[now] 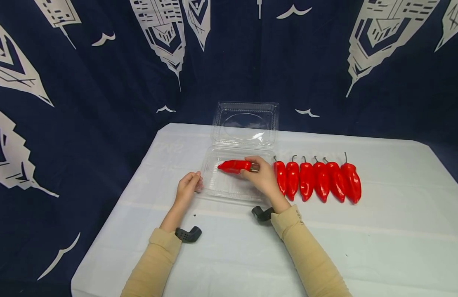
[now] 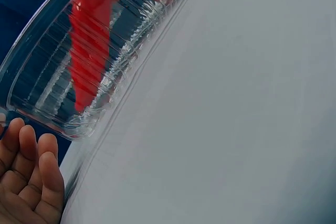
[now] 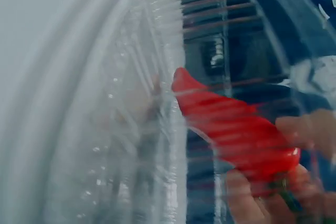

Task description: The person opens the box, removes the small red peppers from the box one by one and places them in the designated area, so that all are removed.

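A clear plastic clamshell container [image 1: 221,190] lies on the table with its lid [image 1: 245,119] raised at the back. Over its base, my right hand [image 1: 261,175] holds a red pepper [image 1: 234,166] by the stem end, tip pointing left. Seen through the ribbed wall, that pepper [image 3: 231,129] is between thumb and fingers in the right wrist view. My left hand [image 1: 190,185] pinches the container's left rim; in the left wrist view its fingertips [image 2: 48,145] are at the rim's corner, the thumb mostly out of frame.
Several red peppers [image 1: 307,181] stand in a row right of the container, stems toward the back. The white-covered table [image 1: 392,231] meets a dark blue patterned curtain [image 1: 258,74] behind. Black wrist cameras [image 1: 190,234] are strapped to both wrists.
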Tool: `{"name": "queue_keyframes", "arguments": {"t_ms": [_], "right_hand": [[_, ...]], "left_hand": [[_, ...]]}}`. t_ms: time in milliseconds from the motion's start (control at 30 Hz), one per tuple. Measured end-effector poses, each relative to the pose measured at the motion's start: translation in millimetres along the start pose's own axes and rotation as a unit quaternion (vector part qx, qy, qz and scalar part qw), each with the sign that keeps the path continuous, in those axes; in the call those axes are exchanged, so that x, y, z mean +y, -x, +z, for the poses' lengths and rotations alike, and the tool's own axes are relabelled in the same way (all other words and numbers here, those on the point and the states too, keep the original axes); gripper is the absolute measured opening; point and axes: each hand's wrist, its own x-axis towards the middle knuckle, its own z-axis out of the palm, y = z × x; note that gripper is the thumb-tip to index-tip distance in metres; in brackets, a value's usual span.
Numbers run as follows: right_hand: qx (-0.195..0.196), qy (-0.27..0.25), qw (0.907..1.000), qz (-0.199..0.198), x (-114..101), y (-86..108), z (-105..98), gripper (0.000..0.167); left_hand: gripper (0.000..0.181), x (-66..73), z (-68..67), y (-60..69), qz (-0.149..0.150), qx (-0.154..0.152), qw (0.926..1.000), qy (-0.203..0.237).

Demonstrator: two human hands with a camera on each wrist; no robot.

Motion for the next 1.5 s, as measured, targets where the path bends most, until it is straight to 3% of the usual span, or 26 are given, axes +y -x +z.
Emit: {"name": "queue_keyframes", "arguments": {"t_ms": [200, 300, 700, 1000, 1267, 1500], "right_hand": [[0.024, -0.03, 0.9991, -0.019, -7.1, 2.1, -9.0, 0.042], [0.035, -0.052, 0.9976, -0.03, -21.7, 9.2, -16.0, 0.041], [0.071, -0.078, 0.9931, -0.051, -23.7, 10.5, -37.8, 0.043], [0.116, -0.079, 0.9895, -0.037, -33.1, 15.8, -56.8, 0.05], [0.161, -0.117, 0.9778, -0.066, -31.2, 19.3, -72.6, 0.051], [0.193, -0.154, 0.9674, -0.056, -28.9, 20.1, -89.0, 0.047]], "left_hand": [[0.028, 0.6, 0.1, 0.1, -0.006, 0.001, 1.0, 0.001], [0.028, 1.0, 0.1, 0.1, -0.01, -0.001, 0.9999, 0.005], [0.028, 1.5, -0.7, 0.0, -0.017, -0.006, 0.9998, 0.01], [0.026, -0.3, 0.1, 0.5, -0.005, 0.0, 1.0, 0.0], [0.029, 3.0, 0.0, 1.0, -0.016, -0.002, 0.9998, 0.008], [0.029, 4.6, -0.1, 1.6, -0.017, -0.007, 0.9998, 0.012]]}}
